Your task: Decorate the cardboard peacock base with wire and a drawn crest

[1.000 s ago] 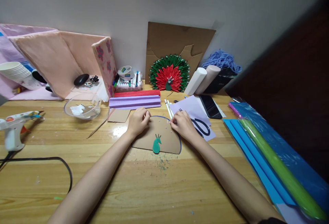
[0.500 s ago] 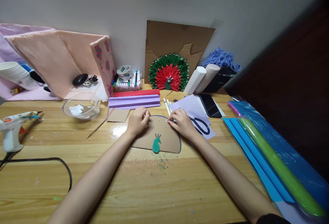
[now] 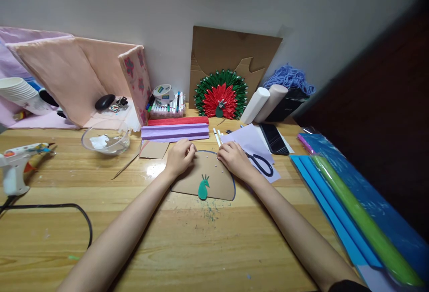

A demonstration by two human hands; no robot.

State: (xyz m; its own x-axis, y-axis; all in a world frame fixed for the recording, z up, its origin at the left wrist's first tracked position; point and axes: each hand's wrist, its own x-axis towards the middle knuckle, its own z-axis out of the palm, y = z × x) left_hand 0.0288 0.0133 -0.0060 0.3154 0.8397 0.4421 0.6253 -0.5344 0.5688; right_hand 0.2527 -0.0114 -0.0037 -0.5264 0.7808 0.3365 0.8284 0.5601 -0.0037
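Observation:
A half-round piece of brown cardboard (image 3: 191, 180) with a blue-outlined curved edge lies flat on the table. On its straight edge sits a green bird-shaped cutout (image 3: 203, 189) with thin crest strips. Several tiny white dots are scattered on the cardboard's upper right. My left hand (image 3: 181, 155) rests at the upper left of the curve, fingers curled in; anything inside them is hidden. Over the upper right edge is my right hand (image 3: 231, 158), fingers bent and drawn together, their tips low at the board. Whether it pinches something small cannot be made out.
Dark-handled scissors (image 3: 261, 164) lie on lilac paper beside my right hand, near a phone (image 3: 274, 139). Purple crepe paper (image 3: 174, 132) lies behind. A glue gun (image 3: 16, 167) and clear bowl (image 3: 106, 139) stand left. A red-green peacock craft (image 3: 220, 95) leans at the back.
My right hand's fingers have closed in and turned down slightly at the board's edge. The left hand has stayed in place.

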